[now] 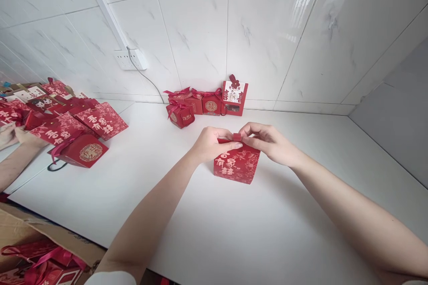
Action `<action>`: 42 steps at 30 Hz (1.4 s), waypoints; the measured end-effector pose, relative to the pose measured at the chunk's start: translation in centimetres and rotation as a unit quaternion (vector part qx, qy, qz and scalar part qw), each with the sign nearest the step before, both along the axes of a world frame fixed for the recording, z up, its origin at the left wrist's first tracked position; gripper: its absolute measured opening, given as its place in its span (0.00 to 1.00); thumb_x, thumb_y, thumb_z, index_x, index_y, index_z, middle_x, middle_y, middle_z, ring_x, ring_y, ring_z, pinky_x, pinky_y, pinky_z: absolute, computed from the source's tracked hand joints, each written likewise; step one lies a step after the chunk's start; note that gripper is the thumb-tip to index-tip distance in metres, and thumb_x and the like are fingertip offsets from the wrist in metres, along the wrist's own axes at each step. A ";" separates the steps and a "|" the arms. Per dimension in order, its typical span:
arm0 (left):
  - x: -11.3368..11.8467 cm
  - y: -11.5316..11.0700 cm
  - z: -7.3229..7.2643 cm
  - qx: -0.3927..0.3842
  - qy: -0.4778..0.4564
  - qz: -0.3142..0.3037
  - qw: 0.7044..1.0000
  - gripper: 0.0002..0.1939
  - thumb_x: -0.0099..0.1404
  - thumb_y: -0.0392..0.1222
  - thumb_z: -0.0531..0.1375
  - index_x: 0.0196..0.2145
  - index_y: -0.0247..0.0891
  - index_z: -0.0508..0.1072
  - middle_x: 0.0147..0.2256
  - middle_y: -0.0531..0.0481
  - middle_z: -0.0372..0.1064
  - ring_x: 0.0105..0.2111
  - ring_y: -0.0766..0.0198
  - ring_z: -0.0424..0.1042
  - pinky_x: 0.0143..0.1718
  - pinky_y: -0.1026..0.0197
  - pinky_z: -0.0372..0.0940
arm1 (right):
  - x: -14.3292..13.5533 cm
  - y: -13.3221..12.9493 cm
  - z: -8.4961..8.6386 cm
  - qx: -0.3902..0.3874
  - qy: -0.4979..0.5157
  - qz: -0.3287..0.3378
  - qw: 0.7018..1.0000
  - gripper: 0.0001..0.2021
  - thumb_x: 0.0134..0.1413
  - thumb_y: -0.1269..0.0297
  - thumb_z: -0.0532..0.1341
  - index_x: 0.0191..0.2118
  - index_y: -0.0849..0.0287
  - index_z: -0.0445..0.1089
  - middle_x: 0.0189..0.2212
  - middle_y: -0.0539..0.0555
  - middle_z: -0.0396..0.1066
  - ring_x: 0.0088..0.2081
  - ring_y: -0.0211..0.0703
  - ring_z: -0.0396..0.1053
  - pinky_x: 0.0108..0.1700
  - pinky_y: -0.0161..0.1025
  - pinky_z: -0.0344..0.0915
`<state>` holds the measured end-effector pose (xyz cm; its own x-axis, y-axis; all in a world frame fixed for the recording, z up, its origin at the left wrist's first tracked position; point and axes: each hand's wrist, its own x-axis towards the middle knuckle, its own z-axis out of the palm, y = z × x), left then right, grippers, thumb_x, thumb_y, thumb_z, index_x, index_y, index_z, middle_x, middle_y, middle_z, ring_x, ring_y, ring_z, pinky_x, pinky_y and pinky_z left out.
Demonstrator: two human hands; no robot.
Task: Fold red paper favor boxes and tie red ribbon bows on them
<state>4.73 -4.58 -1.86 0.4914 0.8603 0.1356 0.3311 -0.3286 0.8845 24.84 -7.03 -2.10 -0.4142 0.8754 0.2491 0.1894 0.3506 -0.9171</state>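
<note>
A red gift box (236, 164) with pale lettering and a floral print stands on the white table, in front of me. My left hand (216, 143) grips its top edge from the left, thumb along the front. From the right, my right hand (267, 140) pinches the same top edge, its fingers close to my left fingertips. A small red tab (236, 137) sticks up between the two hands.
Small red boxes (211, 106) and a card box with a flower (235, 98) stand by the wall. At left are more red boxes (88, 151) and another person's hands (25, 136). A carton (67, 242) of red boxes sits lower left.
</note>
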 end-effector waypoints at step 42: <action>-1.8 1.0 1.5 0.107 -0.002 0.058 0.993 0.15 0.58 0.51 0.65 0.37 0.37 0.80 0.38 0.46 0.77 0.40 0.56 0.75 0.43 0.56 0.68 | 0.3 1.1 -1.2 0.086 -0.010 -0.122 0.989 0.15 0.55 0.49 0.63 0.35 0.55 0.77 0.36 0.54 0.78 0.38 0.47 0.74 0.43 0.44 0.69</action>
